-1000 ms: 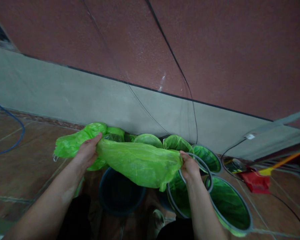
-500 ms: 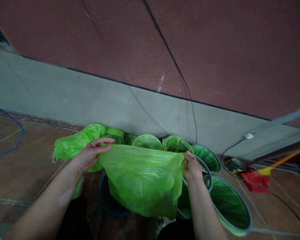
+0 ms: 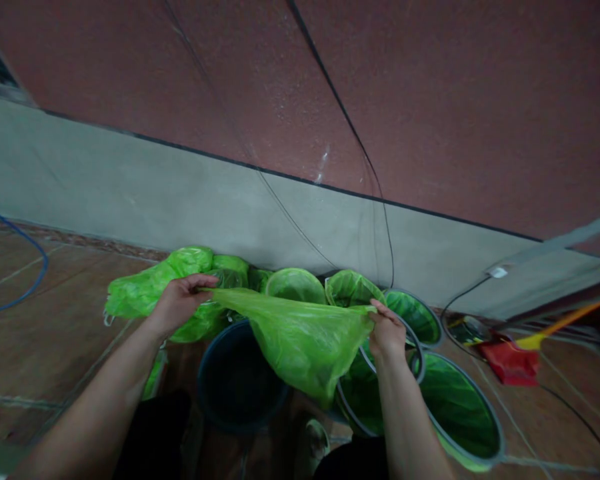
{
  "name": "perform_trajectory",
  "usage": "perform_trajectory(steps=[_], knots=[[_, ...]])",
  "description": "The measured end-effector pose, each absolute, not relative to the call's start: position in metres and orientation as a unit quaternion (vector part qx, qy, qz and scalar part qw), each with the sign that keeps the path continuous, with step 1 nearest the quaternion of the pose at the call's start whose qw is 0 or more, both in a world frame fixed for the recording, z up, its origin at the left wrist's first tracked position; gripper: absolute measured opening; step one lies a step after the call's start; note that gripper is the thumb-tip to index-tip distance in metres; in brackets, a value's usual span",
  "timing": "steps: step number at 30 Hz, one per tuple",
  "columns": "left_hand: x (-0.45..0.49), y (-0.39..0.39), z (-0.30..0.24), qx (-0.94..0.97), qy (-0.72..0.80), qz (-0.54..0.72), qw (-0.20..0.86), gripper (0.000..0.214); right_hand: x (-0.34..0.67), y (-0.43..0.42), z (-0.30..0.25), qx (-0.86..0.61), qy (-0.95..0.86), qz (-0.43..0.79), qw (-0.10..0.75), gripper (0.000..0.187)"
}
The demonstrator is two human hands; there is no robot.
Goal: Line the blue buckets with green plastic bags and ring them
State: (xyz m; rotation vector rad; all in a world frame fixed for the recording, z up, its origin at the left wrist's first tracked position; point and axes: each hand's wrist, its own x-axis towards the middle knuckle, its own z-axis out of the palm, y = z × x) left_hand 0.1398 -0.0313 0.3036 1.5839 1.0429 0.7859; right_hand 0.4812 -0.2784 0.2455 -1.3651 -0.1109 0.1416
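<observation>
Both of my hands hold a thin green plastic bag [image 3: 300, 340] stretched between them. My left hand [image 3: 180, 303] pinches its left top edge and my right hand [image 3: 387, 330] grips its right top corner. The bag sags to a point above a dark unlined bucket [image 3: 237, 380] that stands on the floor just in front of me.
Several grey-rimmed buckets lined with green bags [image 3: 455, 407] stand in a cluster along the grey wall base. A heap of loose green bags [image 3: 145, 290] lies at the left. A red dustpan [image 3: 513, 363], black cables and a blue cable [image 3: 25, 280] lie on the tiled floor.
The bag was spread wide and flat half a second ago. It now hangs narrower and more bunched toward my right hand, uncovering the dark bucket below. My hands stay about where they were.
</observation>
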Motion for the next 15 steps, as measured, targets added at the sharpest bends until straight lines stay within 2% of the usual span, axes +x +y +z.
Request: perform_trajectory(steps=[4, 11, 13, 15], knots=[[0.136, -0.028, 0.305, 0.646, 0.475, 0.343, 0.490, 0.034, 0.477, -0.276, 0.248, -0.629, -0.036, 0.055, 0.774, 0.021], [0.125, -0.024, 0.300, 0.588, 0.498, 0.346, 0.535, 0.028, 0.466, -0.273, 0.261, -0.642, -0.080, 0.071, 0.759, 0.026], [0.121, -0.015, 0.292, 0.590, 0.530, 0.330, 0.512, 0.023, 0.458, -0.271, 0.269, -0.644, -0.139, 0.030, 0.752, 0.025], [0.119, -0.006, 0.285, 0.618, 0.577, 0.303, 0.439, 0.023, 0.447, -0.269, 0.277, -0.658, -0.210, -0.006, 0.724, 0.023]])
